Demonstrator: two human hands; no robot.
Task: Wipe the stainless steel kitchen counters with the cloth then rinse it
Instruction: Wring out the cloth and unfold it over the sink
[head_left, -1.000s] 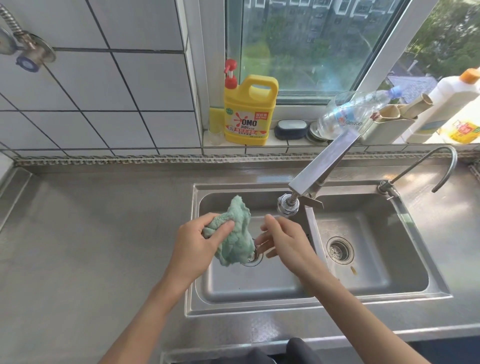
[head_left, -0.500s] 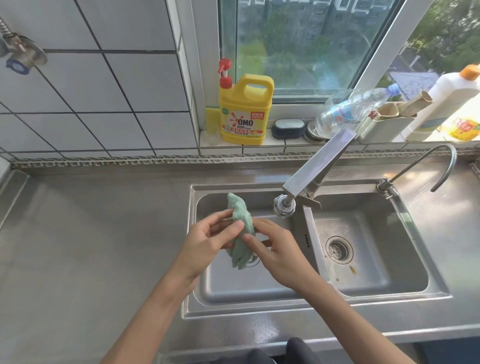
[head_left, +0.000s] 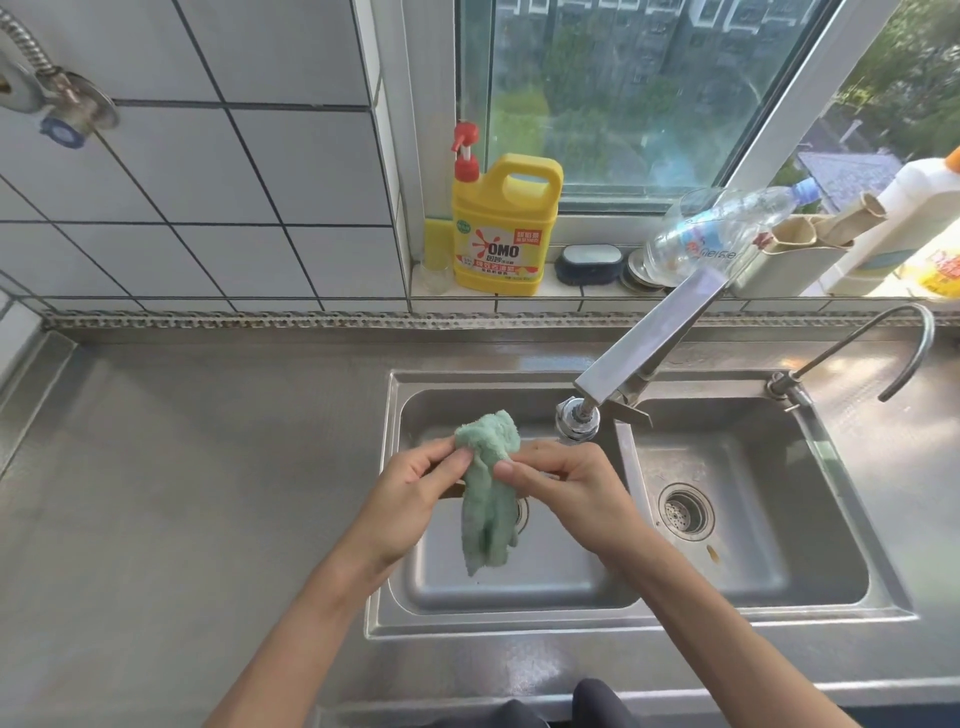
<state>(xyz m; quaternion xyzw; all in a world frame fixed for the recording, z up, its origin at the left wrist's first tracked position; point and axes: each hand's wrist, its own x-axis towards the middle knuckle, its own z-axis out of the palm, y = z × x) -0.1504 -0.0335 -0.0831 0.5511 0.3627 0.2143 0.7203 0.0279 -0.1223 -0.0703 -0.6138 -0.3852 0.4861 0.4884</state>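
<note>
A green cloth hangs over the left basin of the double sink. My left hand pinches its upper left edge with thumb and fingers. My right hand pinches its upper right edge. The cloth's top bunches above my fingers and its lower part dangles toward the basin floor. The main faucet ends in a spout just right of the cloth; I cannot make out any running water. The stainless steel counter spreads to the left of the sink.
A yellow detergent jug, a dark brush, a clear plastic bottle and a white bottle stand on the window sill. A thin curved tap rises at the right. The right basin has a drain.
My right hand came to the cloth and took its right edge. Both hands now hold it by the top, so it hangs longer over the left basin instead of being bunched in my left hand.
</note>
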